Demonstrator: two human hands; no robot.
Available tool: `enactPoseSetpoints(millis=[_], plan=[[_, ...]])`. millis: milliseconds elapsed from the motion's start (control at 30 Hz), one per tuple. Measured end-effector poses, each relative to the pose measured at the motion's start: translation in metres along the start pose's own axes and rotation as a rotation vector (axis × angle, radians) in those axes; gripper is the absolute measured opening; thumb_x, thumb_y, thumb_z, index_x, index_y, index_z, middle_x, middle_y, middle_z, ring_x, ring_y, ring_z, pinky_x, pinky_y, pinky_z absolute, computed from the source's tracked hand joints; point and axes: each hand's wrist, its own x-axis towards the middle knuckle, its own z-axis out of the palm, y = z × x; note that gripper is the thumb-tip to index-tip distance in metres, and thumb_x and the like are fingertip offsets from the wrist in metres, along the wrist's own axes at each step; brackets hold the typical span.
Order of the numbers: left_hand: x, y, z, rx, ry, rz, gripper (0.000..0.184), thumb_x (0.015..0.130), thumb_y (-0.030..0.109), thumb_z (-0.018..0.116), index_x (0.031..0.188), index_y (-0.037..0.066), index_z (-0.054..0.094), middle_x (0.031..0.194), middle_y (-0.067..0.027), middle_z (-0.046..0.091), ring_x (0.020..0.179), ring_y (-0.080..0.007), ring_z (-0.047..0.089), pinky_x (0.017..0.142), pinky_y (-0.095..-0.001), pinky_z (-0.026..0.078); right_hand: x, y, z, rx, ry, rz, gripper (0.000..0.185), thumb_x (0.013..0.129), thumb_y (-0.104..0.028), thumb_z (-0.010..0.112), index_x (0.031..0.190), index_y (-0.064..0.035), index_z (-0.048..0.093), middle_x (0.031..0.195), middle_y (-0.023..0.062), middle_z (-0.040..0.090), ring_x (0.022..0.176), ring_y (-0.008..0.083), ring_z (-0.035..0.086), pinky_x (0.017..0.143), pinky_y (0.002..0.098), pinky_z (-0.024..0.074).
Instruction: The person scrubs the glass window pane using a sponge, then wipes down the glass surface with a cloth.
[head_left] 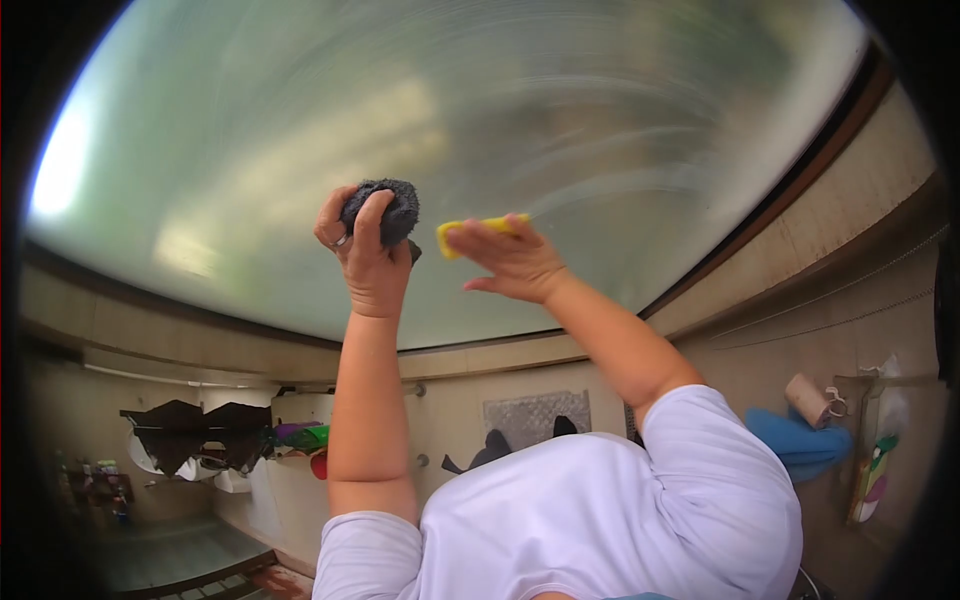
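A large hazy glass pane (560, 90), with pale curved streaks on it, fills the upper part of the view. My left hand (365, 255) is closed around a bunched dark grey cloth (400, 208) in front of the glass, and a ring shows on one finger. To the right, a folded yellow cloth (447, 240) lies under the fingers of my right hand (510, 262). That hand's fingers are stretched flat over the cloth, and the thumb stands apart below. I cannot tell whether either cloth touches the glass.
A brown frame (790, 190) edges the pane at the right, above a tiled wall. A blue towel (800, 445) and a toilet roll (808, 398) hang at the lower right. A grey mat (538, 412) lies by my feet. Dark cloth (170, 435) hangs at the left.
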Motion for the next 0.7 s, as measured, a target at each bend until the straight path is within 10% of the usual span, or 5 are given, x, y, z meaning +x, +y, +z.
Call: enactPoseSetpoints(millis=[267,400,567,700], plan=[[-0.008,-0.001,0.021,-0.1,0.179,0.048,0.041,0.068,-0.008,0.058,0.105,0.01,0.052,0.111,-0.0153,0.042,0.106,-0.0287,0.037,0.087,-0.036,0.038,-0.002,0.246,-0.112,-0.039,0.601,0.782,0.088,0.081,-0.062,0.041,0.138,-0.0005,0.013,0.143,0.0209,0.015,0.132,0.0357,0.012,0.102,0.0538,0.0099],[-0.023,-0.007,0.027,-0.08,0.308,0.06,0.041,0.068,-0.009,0.057,0.103,0.01,0.052,0.115,-0.0136,0.039,0.107,-0.0267,0.036,0.085,-0.0334,0.038,0.044,0.155,-0.067,-0.13,0.667,0.414,0.095,0.075,-0.07,0.04,0.138,-0.0021,0.017,0.143,0.0165,0.02,0.132,0.0295,0.018,0.101,0.0493,0.0149],[-0.086,-0.038,0.05,-0.066,0.474,0.094,0.038,0.07,-0.004,0.059,0.105,0.008,0.051,0.113,-0.0151,0.041,0.108,-0.0252,0.035,0.084,-0.032,0.039,-0.073,-0.064,0.103,-0.128,0.056,-0.151,0.091,0.07,-0.068,0.039,0.141,-0.0158,0.015,0.147,0.0001,0.011,0.136,0.0181,0.001,0.108,0.0459,-0.0016],[-0.154,-0.068,0.073,-0.037,0.365,0.152,0.04,0.065,-0.004,0.061,0.101,0.012,0.056,0.11,-0.0133,0.045,0.105,-0.0275,0.037,0.085,-0.0333,0.036,-0.188,-0.101,0.184,-0.048,-0.122,-0.421,0.081,0.075,-0.064,0.037,0.14,-0.0193,0.018,0.146,-0.0042,0.014,0.136,0.0175,0.001,0.109,0.0407,-0.006]])
